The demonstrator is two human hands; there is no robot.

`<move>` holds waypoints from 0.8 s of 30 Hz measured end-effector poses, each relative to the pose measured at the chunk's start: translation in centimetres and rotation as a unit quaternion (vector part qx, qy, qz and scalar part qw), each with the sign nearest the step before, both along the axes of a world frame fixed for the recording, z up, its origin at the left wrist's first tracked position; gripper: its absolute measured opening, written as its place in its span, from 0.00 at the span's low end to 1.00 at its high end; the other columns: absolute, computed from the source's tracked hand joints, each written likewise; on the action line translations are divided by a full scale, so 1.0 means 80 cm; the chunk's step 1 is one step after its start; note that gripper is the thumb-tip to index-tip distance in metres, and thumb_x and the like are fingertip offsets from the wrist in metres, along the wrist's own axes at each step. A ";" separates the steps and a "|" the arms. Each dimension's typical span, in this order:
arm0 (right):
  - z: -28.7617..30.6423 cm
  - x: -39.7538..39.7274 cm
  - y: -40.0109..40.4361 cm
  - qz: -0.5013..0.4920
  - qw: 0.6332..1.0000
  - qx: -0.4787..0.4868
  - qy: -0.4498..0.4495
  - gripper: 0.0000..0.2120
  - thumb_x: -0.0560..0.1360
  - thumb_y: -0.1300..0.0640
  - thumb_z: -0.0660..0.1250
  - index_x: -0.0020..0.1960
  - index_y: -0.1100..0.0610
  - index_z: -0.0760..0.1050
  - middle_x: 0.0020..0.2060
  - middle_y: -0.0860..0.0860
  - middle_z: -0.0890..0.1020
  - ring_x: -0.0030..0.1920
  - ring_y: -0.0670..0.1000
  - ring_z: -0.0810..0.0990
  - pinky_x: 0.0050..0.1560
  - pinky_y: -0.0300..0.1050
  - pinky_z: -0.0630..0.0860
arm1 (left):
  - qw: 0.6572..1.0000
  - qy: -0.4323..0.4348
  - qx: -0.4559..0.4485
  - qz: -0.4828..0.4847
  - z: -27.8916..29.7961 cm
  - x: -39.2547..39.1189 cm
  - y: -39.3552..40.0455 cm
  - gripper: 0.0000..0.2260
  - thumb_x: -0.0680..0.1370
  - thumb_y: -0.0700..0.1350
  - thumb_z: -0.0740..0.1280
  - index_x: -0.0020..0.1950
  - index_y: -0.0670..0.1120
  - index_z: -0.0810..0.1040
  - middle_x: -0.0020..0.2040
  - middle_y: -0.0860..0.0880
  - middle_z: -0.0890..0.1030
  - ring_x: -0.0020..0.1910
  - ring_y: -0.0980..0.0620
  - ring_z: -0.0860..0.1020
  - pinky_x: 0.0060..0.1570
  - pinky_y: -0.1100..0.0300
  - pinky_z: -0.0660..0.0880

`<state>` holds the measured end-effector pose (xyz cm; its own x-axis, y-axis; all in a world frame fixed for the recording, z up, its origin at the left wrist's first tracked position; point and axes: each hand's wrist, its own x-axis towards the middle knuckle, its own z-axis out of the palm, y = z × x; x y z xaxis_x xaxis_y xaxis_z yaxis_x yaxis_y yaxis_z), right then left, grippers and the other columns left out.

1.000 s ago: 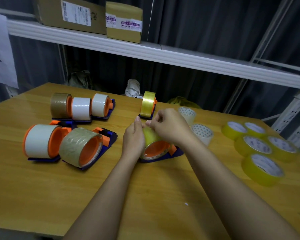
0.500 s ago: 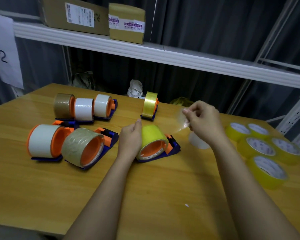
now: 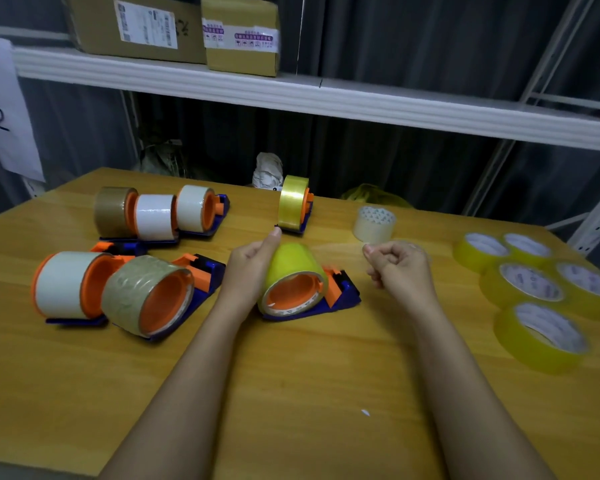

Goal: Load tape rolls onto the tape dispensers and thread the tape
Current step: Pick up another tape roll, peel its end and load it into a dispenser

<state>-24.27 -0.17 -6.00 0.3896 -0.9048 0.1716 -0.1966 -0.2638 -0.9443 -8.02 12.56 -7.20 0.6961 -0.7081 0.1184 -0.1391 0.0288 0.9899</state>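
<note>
Visibility limits: the pulled tape strip [image 3: 340,251] is transparent and only faintly visible between the yellow roll [image 3: 293,263] and the right hand [image 3: 397,268]; its exact edges cannot be traced. The right hand's fingers are curled with thumb and forefinger pinched together at the strip's end; contact itself is hard to resolve. The left hand [image 3: 248,271] covers the left flank of the yellow roll, gripping it, thumb extended toward 12 o'clock. The hands are apart, right hand at 3 o'clock of the roll.

Task item: the yellow roll sits on the orange hub of a blue dispenser [image 3: 340,299] at table [image 3: 291,393] centre.

Loaded dispensers: two at 9 o'clock of the left hand, a white roll [image 3: 61,284] and a brown roll [image 3: 136,292]; three in a row at 11 o'clock [image 3: 155,216]; one narrow yellow roll [image 3: 293,202] at 12 o'clock.

Loose stock: a clear roll [image 3: 374,225] at 1 o'clock; five yellow rolls [image 3: 534,306] at 3 o'clock, lying flat, partly blurred.

Shelf [image 3: 326,98] above holds two cardboard boxes [image 3: 187,29], cut off at the top edge.
</note>
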 end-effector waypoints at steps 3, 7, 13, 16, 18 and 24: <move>-0.006 0.001 -0.001 -0.005 1.000 0.019 -0.019 0.06 0.77 0.55 0.68 0.42 0.56 0.77 0.30 0.49 0.78 0.31 0.44 0.76 0.31 0.34 0.75 | 0.999 -0.013 0.015 -0.025 0.004 -0.001 0.002 0.30 0.68 0.72 0.63 0.39 0.44 0.73 0.34 0.43 0.71 0.33 0.46 0.69 0.40 0.52 0.67; -0.012 0.000 0.001 -0.009 0.999 0.025 -0.042 0.07 0.78 0.54 0.66 0.43 0.56 0.76 0.31 0.50 0.79 0.31 0.44 0.77 0.32 0.35 0.76 | 0.998 0.013 0.026 -0.050 0.006 -0.005 0.005 0.32 0.71 0.66 0.66 0.50 0.35 0.78 0.44 0.35 0.80 0.43 0.40 0.79 0.49 0.48 0.74; -0.009 0.000 0.013 0.042 0.976 0.122 -0.175 0.12 0.81 0.50 0.59 0.49 0.59 0.74 0.40 0.53 0.85 0.35 0.46 0.83 0.34 0.39 0.80 | 0.987 0.146 -0.004 -0.063 0.009 -0.008 0.009 0.05 0.78 0.50 0.64 0.46 0.52 0.77 0.47 0.50 0.80 0.51 0.49 0.79 0.64 0.47 0.71; -0.001 -0.004 0.018 0.099 0.939 0.191 -0.270 0.16 0.77 0.46 0.60 0.52 0.58 0.74 0.43 0.54 0.86 0.41 0.49 0.84 0.38 0.40 0.81 | 0.986 0.144 -0.009 -0.077 0.009 -0.017 0.008 0.04 0.79 0.49 0.64 0.45 0.52 0.76 0.47 0.52 0.80 0.51 0.50 0.79 0.63 0.50 0.72; -0.001 -0.004 0.022 0.139 0.930 0.199 -0.275 0.25 0.71 0.42 0.64 0.60 0.59 0.74 0.49 0.54 0.85 0.49 0.50 0.84 0.44 0.41 0.81 | 0.988 0.124 -0.008 -0.092 0.007 -0.022 0.006 0.04 0.78 0.51 0.64 0.46 0.54 0.76 0.49 0.55 0.79 0.52 0.54 0.78 0.61 0.53 0.72; -0.008 -0.007 0.026 0.239 0.955 0.078 -0.160 0.34 0.66 0.53 0.74 0.70 0.53 0.67 0.62 0.51 0.80 0.63 0.47 0.78 0.60 0.42 0.76 | 0.991 0.049 -0.011 -0.128 0.004 -0.036 0.002 0.05 0.78 0.51 0.63 0.47 0.53 0.78 0.40 0.58 0.83 0.41 0.63 0.81 0.41 0.70 0.75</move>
<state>-24.86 1.88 -6.64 0.7143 -0.6614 0.2286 0.2157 -0.1026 -0.9711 -10.90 12.76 -6.90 0.5032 -0.8607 0.0768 -0.0274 0.0730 0.9970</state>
